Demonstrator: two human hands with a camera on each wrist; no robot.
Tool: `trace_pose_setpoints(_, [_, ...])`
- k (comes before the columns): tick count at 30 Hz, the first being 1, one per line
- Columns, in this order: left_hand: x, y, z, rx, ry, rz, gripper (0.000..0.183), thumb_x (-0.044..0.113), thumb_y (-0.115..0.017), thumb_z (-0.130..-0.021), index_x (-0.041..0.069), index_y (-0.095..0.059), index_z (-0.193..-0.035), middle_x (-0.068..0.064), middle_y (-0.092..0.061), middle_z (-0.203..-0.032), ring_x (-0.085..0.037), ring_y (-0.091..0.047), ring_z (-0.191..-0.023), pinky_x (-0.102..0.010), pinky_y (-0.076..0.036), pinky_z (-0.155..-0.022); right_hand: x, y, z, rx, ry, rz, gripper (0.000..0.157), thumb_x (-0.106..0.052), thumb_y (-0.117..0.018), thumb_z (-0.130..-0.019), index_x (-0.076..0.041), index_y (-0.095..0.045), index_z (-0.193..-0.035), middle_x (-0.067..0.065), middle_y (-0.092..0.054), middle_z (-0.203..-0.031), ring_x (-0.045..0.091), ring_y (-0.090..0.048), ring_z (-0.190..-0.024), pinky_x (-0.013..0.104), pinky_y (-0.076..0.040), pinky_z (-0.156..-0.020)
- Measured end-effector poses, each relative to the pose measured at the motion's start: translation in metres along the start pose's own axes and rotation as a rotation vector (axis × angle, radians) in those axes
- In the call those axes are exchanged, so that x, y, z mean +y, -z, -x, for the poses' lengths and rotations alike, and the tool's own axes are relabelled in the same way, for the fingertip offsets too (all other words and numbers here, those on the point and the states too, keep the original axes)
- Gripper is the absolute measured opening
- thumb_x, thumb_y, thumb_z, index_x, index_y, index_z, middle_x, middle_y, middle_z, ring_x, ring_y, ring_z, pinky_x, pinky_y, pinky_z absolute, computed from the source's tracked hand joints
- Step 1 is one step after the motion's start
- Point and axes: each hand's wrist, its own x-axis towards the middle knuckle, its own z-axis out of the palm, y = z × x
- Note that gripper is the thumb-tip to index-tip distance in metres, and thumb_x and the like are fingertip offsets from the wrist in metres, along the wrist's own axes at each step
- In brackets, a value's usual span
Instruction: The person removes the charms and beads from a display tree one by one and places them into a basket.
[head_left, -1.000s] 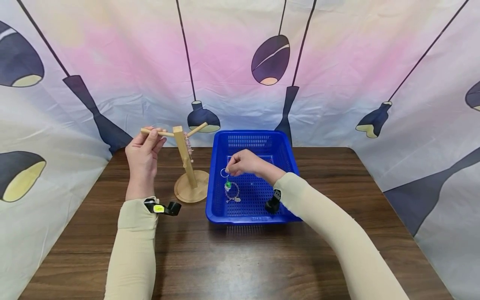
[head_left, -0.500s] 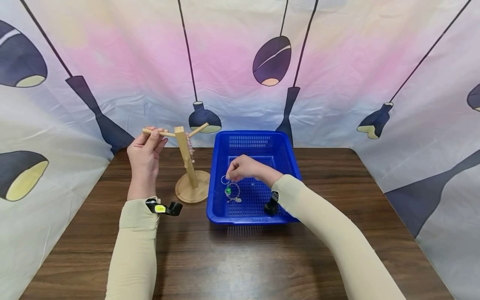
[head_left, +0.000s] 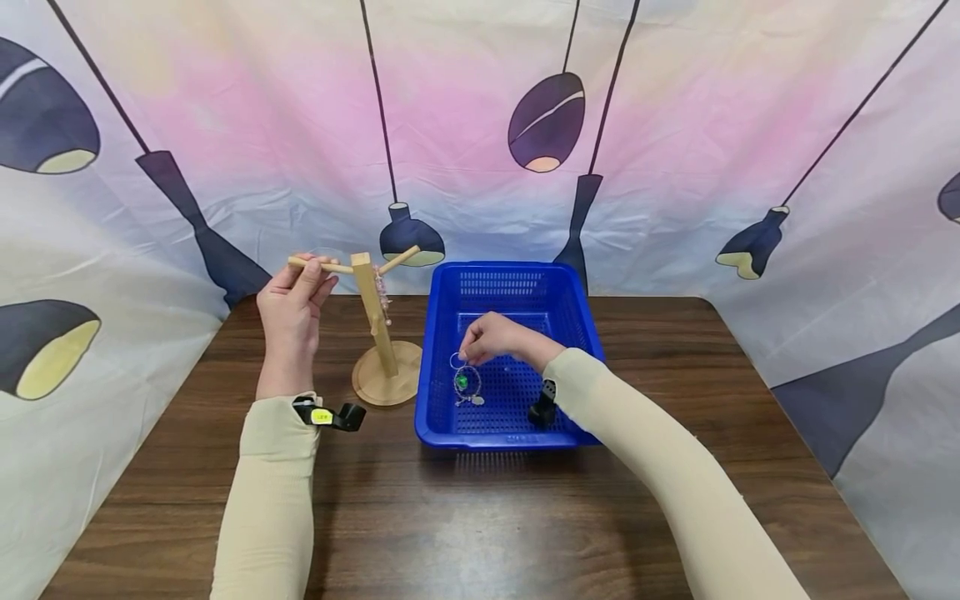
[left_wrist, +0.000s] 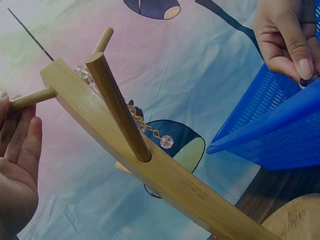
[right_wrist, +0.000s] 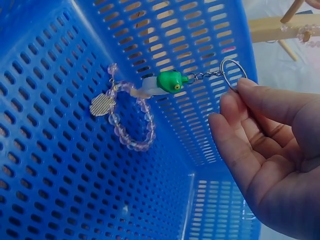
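Note:
My left hand pinches one peg of a wooden jewelry stand with a round base. A pink beaded bracelet hangs on another of the stand's pegs. Over the blue basket, my right hand pinches the metal ring of a keychain. A short chain links that ring to a green animal head with a pale body below it. Close to the dangling figure, a clear and pinkish beaded bracelet with a flat silvery charm lies in the basket; whether they touch I cannot tell.
The basket's slotted walls rise around my right hand, and the stand's base is just left of it. Everything stands on a dark wooden table. A cloth printed with lamps hangs behind.
My right hand has lowered a little into the basket, bringing the keychain down over the bracelet. My left hand keeps its hold on the peg.

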Motion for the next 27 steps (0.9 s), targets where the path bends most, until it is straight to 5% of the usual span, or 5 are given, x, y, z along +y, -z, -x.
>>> trace_pose_setpoints(27, [-0.001, -0.001, 0.000, 0.007, 0.005, 0.014, 0.004, 0.007, -0.071, -0.088, 0.003, -0.071, -0.090, -0.006, -0.077, -0.086, -0.014, -0.075, -0.084, -0.024, -0.063, -0.080, 0.022, 0.016, -0.001, 0.061, -0.092, 0.057, 0.011, -0.005, -0.064, -0.095, 0.000, -0.072, -0.100, 0.016, -0.070, -0.113, 0.022, -0.070, -0.094, 0.039, -0.061, -0.093])
